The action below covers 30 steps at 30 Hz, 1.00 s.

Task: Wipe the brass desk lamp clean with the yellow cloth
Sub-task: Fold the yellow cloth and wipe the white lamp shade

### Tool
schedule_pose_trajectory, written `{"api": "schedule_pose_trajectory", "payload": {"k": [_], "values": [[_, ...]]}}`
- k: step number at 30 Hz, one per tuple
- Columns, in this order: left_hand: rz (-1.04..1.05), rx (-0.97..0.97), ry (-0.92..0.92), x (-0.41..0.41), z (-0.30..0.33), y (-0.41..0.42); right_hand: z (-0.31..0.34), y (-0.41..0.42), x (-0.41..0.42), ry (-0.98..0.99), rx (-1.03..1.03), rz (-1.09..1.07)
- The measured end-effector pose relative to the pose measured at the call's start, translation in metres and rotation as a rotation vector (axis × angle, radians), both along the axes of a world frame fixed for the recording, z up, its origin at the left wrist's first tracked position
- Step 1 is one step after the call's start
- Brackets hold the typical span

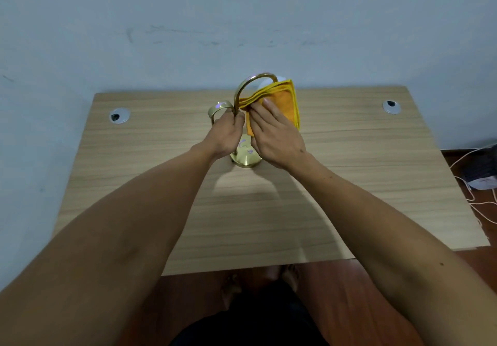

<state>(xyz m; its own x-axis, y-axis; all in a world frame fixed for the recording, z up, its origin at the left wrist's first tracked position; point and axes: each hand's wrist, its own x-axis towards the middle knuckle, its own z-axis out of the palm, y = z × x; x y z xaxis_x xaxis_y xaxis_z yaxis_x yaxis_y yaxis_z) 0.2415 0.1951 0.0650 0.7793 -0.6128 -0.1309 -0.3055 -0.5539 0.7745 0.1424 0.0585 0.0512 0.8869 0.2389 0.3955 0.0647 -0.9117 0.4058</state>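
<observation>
The brass desk lamp (246, 159) stands upright near the middle of the wooden desk (349, 171), its round base partly hidden behind my hands. Its curved neck arches up toward the wall, and a brass ring sticks out to the left. My left hand (224, 134) is closed around the lamp's upright stem. A folded yellow cloth (289, 103) is pressed against the right side of the lamp's upper part under my right hand (274, 138), fingers flat on it. The lamp's white shade is mostly hidden behind the cloth.
Two grey cable grommets sit in the desk, one at the far left (119, 116) and one at the far right (391, 107). A pale blue wall stands right behind the desk. Cables and a dark device (481, 171) lie on the floor to the right.
</observation>
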Motion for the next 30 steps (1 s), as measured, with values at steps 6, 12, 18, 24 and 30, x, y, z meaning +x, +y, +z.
{"api": "schedule_pose_trajectory", "payload": {"k": [6,12,18,24,30], "values": [[0.018,-0.042,0.075,0.0,0.001,0.0,-0.022,-0.017,-0.031,0.064,0.092,0.092],[0.004,-0.074,0.127,-0.001,0.002,0.001,-0.008,-0.039,-0.059,-0.032,1.123,-0.582],[0.022,-0.082,0.2,0.008,-0.001,0.0,0.053,-0.078,-0.038,-0.427,2.257,-0.706],[0.06,-0.057,0.228,0.014,0.003,-0.001,0.11,-0.061,0.01,0.039,2.091,-0.218],[0.09,-0.031,0.208,0.011,0.003,-0.001,0.116,-0.072,0.048,0.488,1.709,-0.248]]}}
